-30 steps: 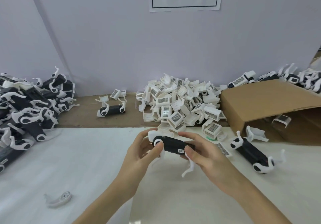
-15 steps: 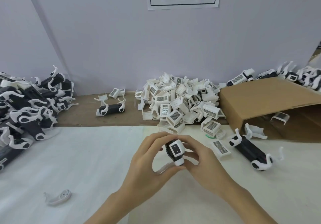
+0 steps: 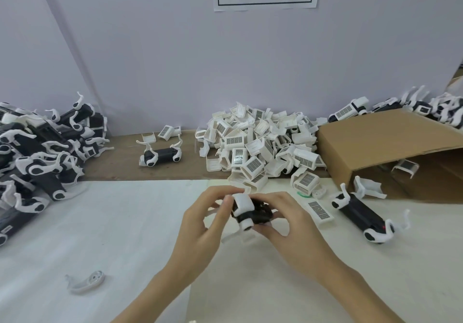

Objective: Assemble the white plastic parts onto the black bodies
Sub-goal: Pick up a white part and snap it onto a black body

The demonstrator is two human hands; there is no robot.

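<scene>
Both hands hold one black body (image 3: 258, 216) just above the white mat (image 3: 112, 235), at the centre of the view. A white plastic cap (image 3: 242, 203) sits on its near end, and a white leg sticks out below. My left hand (image 3: 203, 225) pinches the cap end with thumb and fingers. My right hand (image 3: 285, 225) curls round the body from the right and hides most of it. A heap of loose white parts (image 3: 260, 147) lies behind the hands. Another black body with white legs (image 3: 360, 215) lies to the right.
A pile of assembled black-and-white units (image 3: 37, 157) fills the left side. One unit (image 3: 161, 156) lies on the brown strip at the back. A tipped cardboard box (image 3: 390, 147) stands at the right, with more units behind it. A single white leg piece (image 3: 86, 281) lies front left.
The body has been turned in my hands from lying sideways to end-on, and the white cap now faces up and toward me. Both hands closed in tighter round it.
</scene>
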